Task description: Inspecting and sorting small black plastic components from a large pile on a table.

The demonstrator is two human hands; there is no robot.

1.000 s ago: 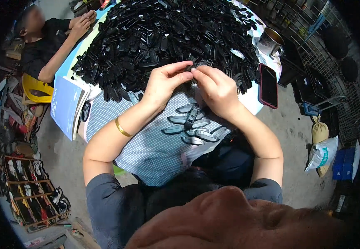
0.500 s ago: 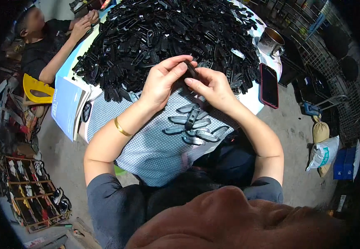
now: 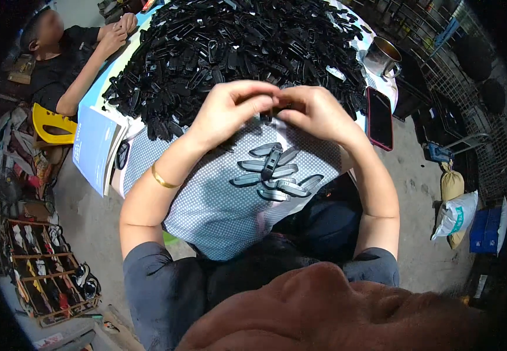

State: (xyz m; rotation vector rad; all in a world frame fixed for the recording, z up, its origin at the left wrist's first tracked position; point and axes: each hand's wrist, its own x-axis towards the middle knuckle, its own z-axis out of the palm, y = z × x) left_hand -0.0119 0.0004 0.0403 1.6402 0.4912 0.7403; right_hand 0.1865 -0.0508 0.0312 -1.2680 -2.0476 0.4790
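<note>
My left hand [image 3: 228, 111] and my right hand [image 3: 322, 113] meet fingertip to fingertip over the near edge of a heap of black plastic pieces [image 3: 224, 52]. Both are closed in a pinch around a small black plastic piece [image 3: 267, 115], which the fingers mostly hide. Closer to me on the patterned cloth [image 3: 207, 199] lies a small group of long, narrow grey-black pieces [image 3: 271, 169]. They overlap loosely, with one darker piece lying across the others.
A phone [image 3: 379, 120] and a metal mug [image 3: 382, 57] are at the table's right edge. A blue-covered book [image 3: 97, 149] lies on the left, by a yellow plastic object [image 3: 54, 124]. Another person [image 3: 52, 64] sits at the far left. Sacks [image 3: 455, 216] stand on the right floor.
Both hands have turned, their fingers now arched over the black piece, which shows less. My right hand has shifted slightly right. The grey-black pieces on the cloth have barely moved.
</note>
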